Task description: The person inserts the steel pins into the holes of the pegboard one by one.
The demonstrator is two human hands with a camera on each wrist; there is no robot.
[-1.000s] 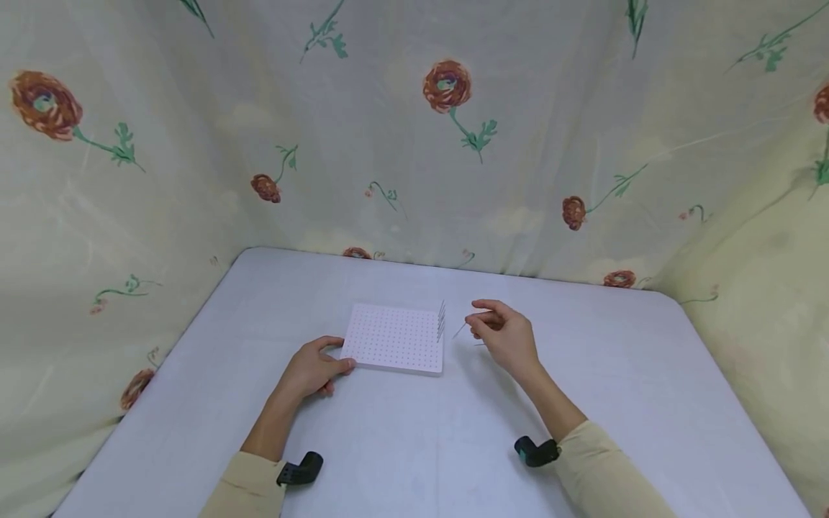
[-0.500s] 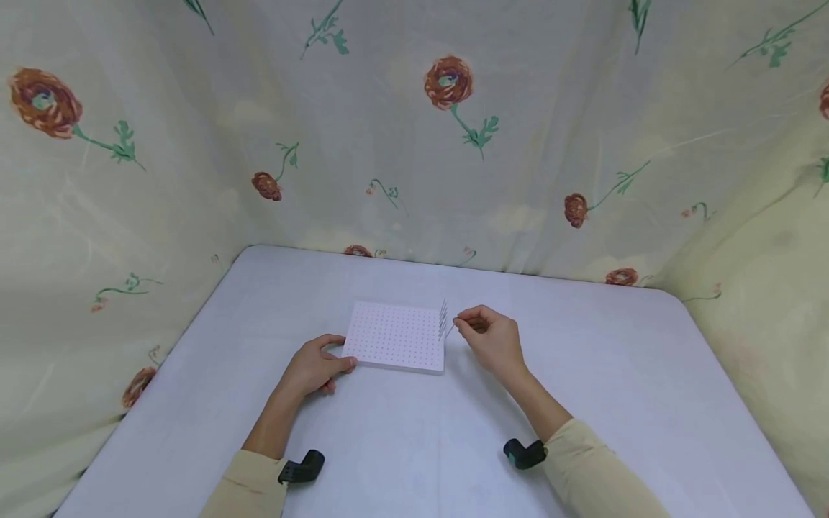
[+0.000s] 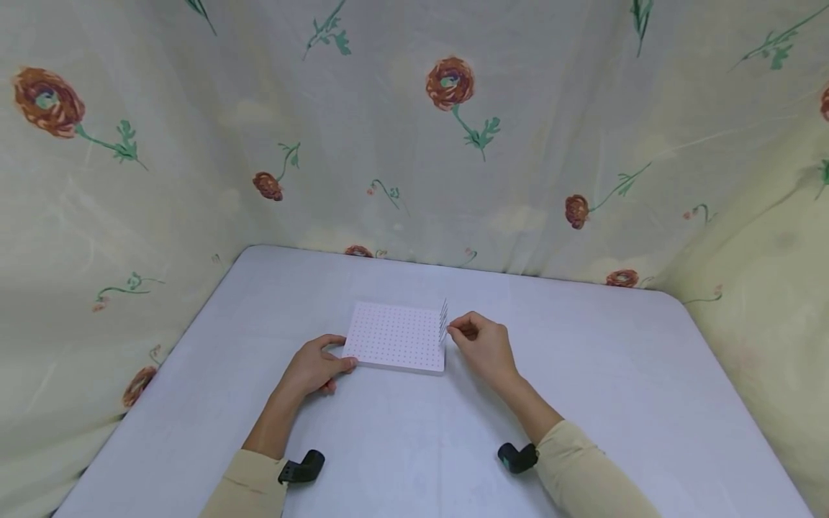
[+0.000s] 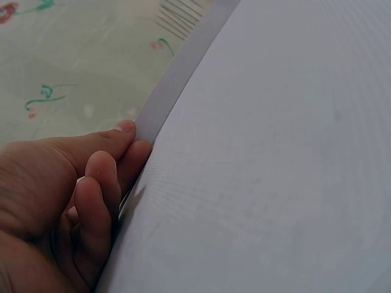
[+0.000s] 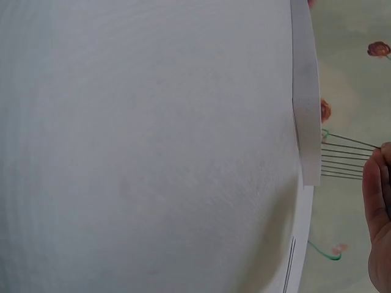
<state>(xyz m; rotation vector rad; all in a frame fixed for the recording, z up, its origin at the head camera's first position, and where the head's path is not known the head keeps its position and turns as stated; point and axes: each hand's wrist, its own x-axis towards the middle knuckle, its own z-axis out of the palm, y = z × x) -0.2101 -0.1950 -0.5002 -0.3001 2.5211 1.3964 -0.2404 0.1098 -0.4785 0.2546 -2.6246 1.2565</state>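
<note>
A white board with rows of small holes (image 3: pixel 393 338) lies on the table. My left hand (image 3: pixel 312 367) grips its near left corner; thumb and finger pinch the board's edge (image 4: pixel 177 76) in the left wrist view. Several thin metal rods (image 3: pixel 443 316) stand in a row along the board's right side. Beside them, my right hand (image 3: pixel 484 349) pinches the top of one rod. From the right wrist view, this slanted rod (image 5: pixel 348 139) runs from the fingertips down to the board, next to the others. Whether its lower end sits in a hole cannot be seen.
A white cloth covers the table (image 3: pixel 388 439). Two thin rods (image 5: pixel 289 262) lie on it in the right wrist view. A floral curtain (image 3: pixel 363 129) hangs behind and at both sides. Each wrist wears a black camera (image 3: pixel 301 467).
My right hand has moved left with the rod, from beside the board to the row of standing rods, and the rod has become more upright. The left hand stays on the board.
</note>
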